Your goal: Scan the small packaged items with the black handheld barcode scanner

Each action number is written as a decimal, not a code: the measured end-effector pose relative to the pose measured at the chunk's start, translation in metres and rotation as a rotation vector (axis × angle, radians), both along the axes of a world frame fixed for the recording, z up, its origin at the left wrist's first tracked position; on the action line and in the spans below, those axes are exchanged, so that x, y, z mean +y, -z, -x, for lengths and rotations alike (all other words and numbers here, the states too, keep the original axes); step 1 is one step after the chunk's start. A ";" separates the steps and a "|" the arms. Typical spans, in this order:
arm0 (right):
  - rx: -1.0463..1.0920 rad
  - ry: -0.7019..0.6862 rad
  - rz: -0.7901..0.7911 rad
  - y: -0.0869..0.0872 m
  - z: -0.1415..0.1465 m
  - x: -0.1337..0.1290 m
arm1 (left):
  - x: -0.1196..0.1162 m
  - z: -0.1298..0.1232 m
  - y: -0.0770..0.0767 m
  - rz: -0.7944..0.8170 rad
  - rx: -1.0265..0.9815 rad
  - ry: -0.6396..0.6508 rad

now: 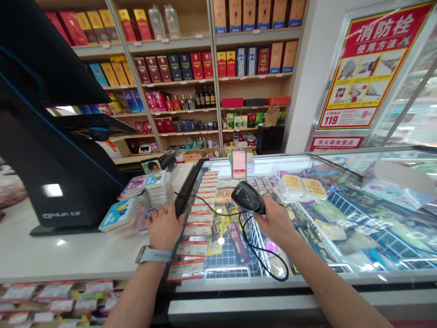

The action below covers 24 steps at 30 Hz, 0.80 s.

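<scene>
My right hand (275, 221) is wrapped round the handle of a black barcode scanner (247, 197), held above the glass top of a freezer (218, 283). A black cable (261, 260) from it loops over the glass. My left hand (165, 228), with a grey-strapped watch at the wrist, lies at the counter's right edge with its fingers spread. Its fingertips touch or nearly touch stacked flat plastic packs with blue and purple labels (118, 213). Whether it grips one cannot be made out. Two stacks of yellow-labelled packs (292, 186) stand on the freezer beyond the scanner.
A black checkout terminal (68, 182) rises on the white counter (41, 255) at the left. Price tags (196, 229) line the freezer's left side. An opened carton (398, 184) lies at the right. Shelves (184, 83) of boxes and bottles stand behind.
</scene>
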State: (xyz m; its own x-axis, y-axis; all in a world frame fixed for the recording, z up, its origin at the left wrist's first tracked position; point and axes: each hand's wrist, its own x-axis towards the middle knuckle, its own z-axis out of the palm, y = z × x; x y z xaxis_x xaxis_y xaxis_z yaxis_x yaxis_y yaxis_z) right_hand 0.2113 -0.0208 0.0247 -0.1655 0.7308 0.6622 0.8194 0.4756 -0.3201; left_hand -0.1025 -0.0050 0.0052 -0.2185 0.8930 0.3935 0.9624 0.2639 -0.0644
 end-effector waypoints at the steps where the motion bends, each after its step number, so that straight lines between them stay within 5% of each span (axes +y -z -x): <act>1: 0.002 -0.002 -0.004 0.000 0.000 0.000 | 0.001 0.001 0.000 0.000 -0.004 -0.009; 18: -0.004 0.012 0.019 0.002 0.000 0.001 | 0.013 0.015 0.004 0.068 -0.155 0.108; 24: -0.002 0.007 0.019 0.001 0.000 0.001 | 0.008 0.016 0.002 0.027 -0.062 -0.025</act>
